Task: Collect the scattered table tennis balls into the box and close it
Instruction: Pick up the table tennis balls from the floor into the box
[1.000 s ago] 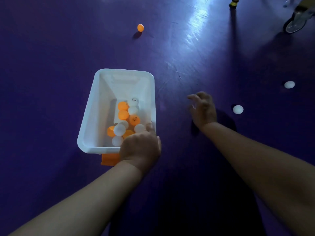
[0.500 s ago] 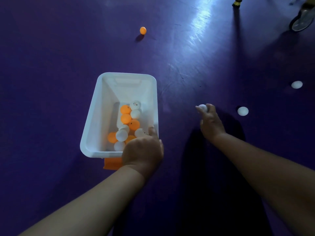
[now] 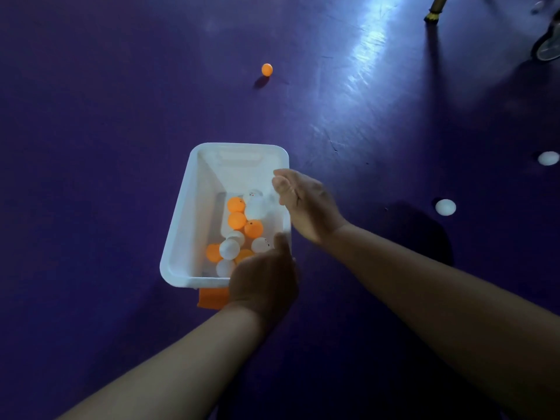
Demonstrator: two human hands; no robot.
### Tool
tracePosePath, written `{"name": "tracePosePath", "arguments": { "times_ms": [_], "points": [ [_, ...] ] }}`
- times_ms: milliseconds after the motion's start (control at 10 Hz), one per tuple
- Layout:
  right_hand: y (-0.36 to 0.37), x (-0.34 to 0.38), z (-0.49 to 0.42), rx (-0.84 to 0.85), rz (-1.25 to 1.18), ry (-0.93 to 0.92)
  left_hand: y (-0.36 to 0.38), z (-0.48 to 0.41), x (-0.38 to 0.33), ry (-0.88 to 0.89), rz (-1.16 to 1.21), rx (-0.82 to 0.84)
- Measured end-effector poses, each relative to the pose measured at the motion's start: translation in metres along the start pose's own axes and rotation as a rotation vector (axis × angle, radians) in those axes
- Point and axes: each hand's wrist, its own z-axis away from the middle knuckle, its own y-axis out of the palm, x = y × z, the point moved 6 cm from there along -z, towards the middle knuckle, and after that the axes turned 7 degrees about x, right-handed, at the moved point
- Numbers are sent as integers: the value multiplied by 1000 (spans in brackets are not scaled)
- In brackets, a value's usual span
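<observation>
A white plastic box (image 3: 186, 213) stands open on the purple floor, holding several orange and white balls (image 3: 237, 220). My left hand (image 3: 263, 283) grips its near right corner, thumb over the rim. Over the right rim, my right hand (image 3: 306, 204) has its fingers spread and holds nothing. A blurred white ball (image 3: 257, 207) is just below its fingers inside the box. An orange ball (image 3: 267, 69) lies on the floor beyond the box. Two white balls (image 3: 445, 206) (image 3: 548, 158) lie to the right.
An orange flat piece (image 3: 212, 297) sticks out from under the box's near edge. A wheel (image 3: 548, 47) and a yellow-tipped leg (image 3: 435, 10) stand at the top right. Glare streaks the purple floor (image 3: 363, 56) beyond the box.
My right hand picked a white ball off the floor, carried it left to the box and let it go. The left hand kept its grip on the box.
</observation>
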Motion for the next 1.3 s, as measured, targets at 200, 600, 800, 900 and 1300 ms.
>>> {"name": "tracePosePath", "arguments": {
  "times_ms": [200,600,800,900,1300],
  "points": [
    [-76,-80,17,-241,225,194,6,-7,-5,-70,-239,93],
    [-198,-219,85,-217,578,725,20,-15,4,-156,-239,136],
    [-187,-249,82,-155,315,849,27,-18,8,-220,-251,98],
    [-187,-254,84,-244,258,812,18,-16,4,-264,-246,113],
    [-160,-177,55,-461,119,358,3,-9,-5,-68,-293,102]
  ]
}}
